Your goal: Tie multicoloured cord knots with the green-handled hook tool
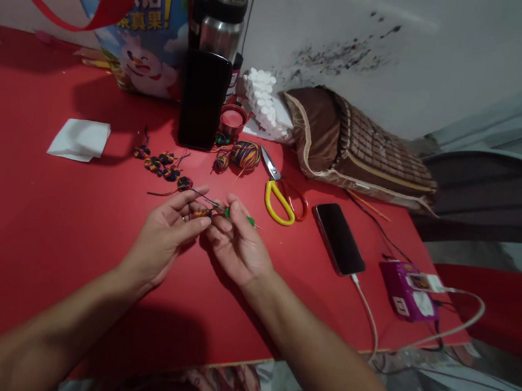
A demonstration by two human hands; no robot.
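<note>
A small crocheted piece of dark, orange and yellow yarn [201,213] is pinched between the fingers of my left hand [160,233]. My right hand [246,251] grips a crochet hook with a green handle [250,220], its metal end pointing left at the piece. Fingers partly hide where hook and yarn meet. Just beyond my left hand lie several small multicoloured crocheted pieces [165,164] with loose yarn tails. Past my right hand sits a multicoloured yarn ball [246,154], with a smaller yarn bundle [220,163] beside it. Scissors with yellow and red handles [280,203] lie open to the right.
An upright black phone [202,101] stands ahead, before a steel flask [221,30] and a printed bag [150,46]. White paper [80,139] lies left. To the right are a charging phone [339,239], a purple box [402,291] with cables, and a brown cushion [364,145].
</note>
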